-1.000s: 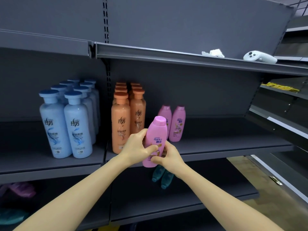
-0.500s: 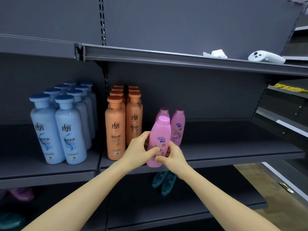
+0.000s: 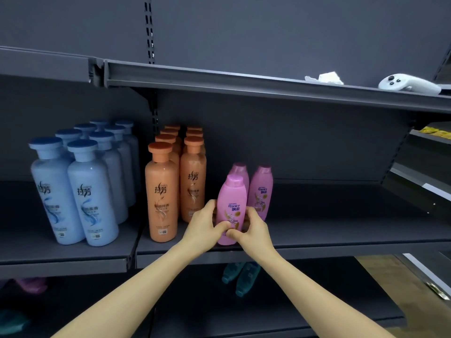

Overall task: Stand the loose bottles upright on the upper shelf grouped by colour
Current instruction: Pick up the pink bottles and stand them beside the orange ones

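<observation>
A pink bottle (image 3: 231, 201) stands upright at the front of the upper shelf (image 3: 341, 230). My left hand (image 3: 205, 223) grips its lower left side and my right hand (image 3: 253, 228) grips its lower right side. Two more pink bottles (image 3: 262, 189) stand just behind it. Orange bottles (image 3: 162, 191) stand in rows to its left, and light blue bottles (image 3: 92, 191) are grouped further left. On the shelf below lie two teal bottles (image 3: 240, 276), and a purple bottle (image 3: 31, 285) and another teal bottle (image 3: 11, 323) lie at the far left.
A white controller (image 3: 410, 85) and crumpled white paper (image 3: 324, 78) lie on the top shelf at right. The upper shelf has bare room to the right of the pink bottles. Another shelving unit (image 3: 427, 172) angles in at the right edge.
Both hands have carried the pink bottle forward and down from in front of the shelf edge onto the upper shelf, in front of the two other pink bottles.
</observation>
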`<action>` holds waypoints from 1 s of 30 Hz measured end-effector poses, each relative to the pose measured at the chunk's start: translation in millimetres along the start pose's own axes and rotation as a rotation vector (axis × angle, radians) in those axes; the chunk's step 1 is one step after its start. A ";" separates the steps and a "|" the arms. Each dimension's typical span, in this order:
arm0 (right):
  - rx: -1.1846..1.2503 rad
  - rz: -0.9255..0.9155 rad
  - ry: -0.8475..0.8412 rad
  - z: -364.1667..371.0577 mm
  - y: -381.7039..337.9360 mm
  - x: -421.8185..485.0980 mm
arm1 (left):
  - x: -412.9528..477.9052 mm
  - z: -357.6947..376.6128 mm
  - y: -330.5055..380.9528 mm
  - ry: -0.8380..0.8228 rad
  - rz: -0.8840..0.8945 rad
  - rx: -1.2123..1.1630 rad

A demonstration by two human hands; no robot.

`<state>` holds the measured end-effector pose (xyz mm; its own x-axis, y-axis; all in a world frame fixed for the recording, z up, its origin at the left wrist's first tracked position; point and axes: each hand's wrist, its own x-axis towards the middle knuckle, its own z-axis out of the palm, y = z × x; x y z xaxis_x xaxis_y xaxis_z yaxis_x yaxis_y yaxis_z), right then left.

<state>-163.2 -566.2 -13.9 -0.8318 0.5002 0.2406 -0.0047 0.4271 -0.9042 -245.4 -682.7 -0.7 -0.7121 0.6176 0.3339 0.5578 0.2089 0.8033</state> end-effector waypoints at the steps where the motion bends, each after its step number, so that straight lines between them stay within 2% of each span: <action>1: -0.010 -0.014 0.013 1.2 2.9 2.2 | 1.6 2.0 -0.3 0.006 -0.002 0.003; 22: -0.130 -0.117 0.083 4.5 48.5 15.8 | 11.0 31.4 -21.2 0.048 -0.066 -0.016; 30: -0.074 -0.122 0.136 6.5 54.6 17.3 | 2.0 48.9 -35.9 0.092 -0.062 0.021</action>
<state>-181.4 -539.1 -61.4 -0.7451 0.5360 0.3968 -0.0559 0.5427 -0.8381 -246.0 -651.8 -53.0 -0.7812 0.5311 0.3282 0.5193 0.2611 0.8137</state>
